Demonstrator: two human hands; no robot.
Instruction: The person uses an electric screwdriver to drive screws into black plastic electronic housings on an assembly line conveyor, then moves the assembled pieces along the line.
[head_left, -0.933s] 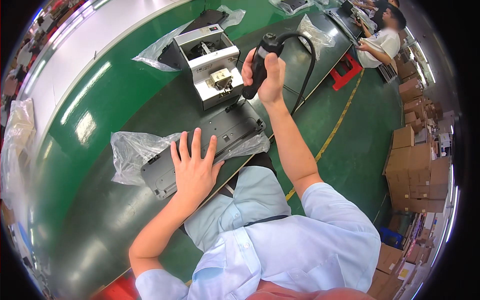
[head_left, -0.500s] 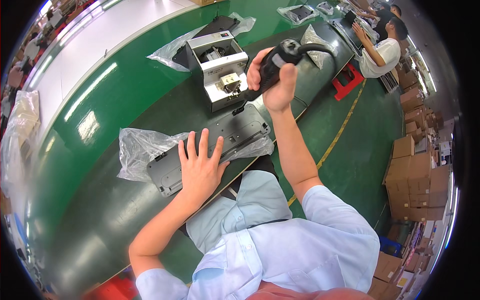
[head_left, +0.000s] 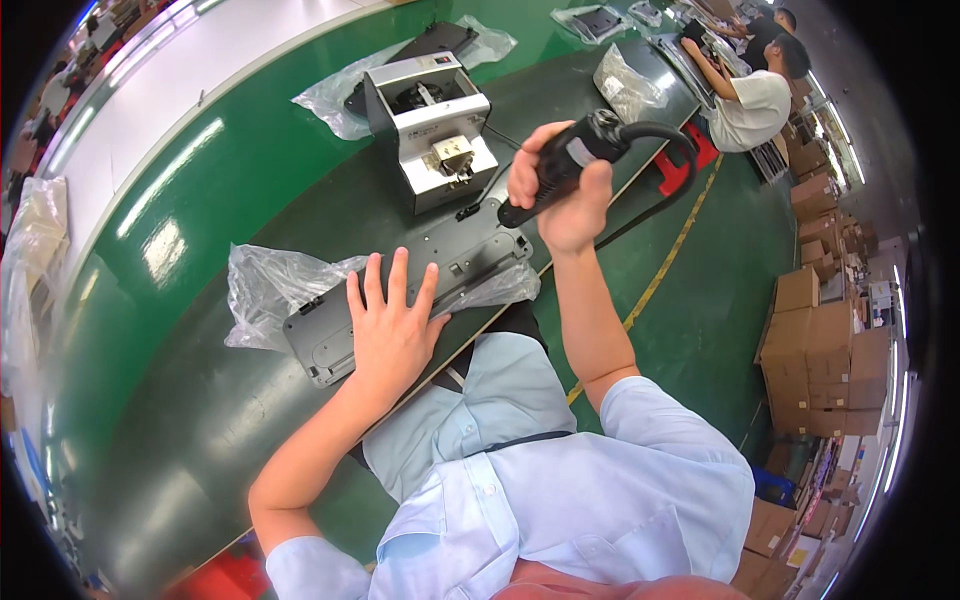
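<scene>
My left hand (head_left: pixel 392 325) lies flat with spread fingers on a long black plastic panel (head_left: pixel 470 256), which has holes and small clips along its edges. A black electric screwdriver (head_left: pixel 562 165) with a thick cable is wrapped in my right hand (head_left: pixel 572 205). Its tip points down at the panel's right end; whether it touches cannot be made out. Clear plastic wrap (head_left: pixel 285 295) lies under the panel and spreads out past its left side. Just beyond the panel stands a silver and black screw feeder (head_left: pixel 430 130), its top open.
Behind the feeder another dark panel (head_left: pixel 440 42) rests on plastic wrap. A clear bag (head_left: pixel 628 88) lies farther along the green bench. Two people work at the far right end, near a red stool (head_left: pixel 690 160). Cardboard boxes (head_left: pixel 810 340) are stacked on the right.
My right hand has carried the screwdriver rightward, away from the feeder's front and over the panel's right end. My left hand stays on the panel.
</scene>
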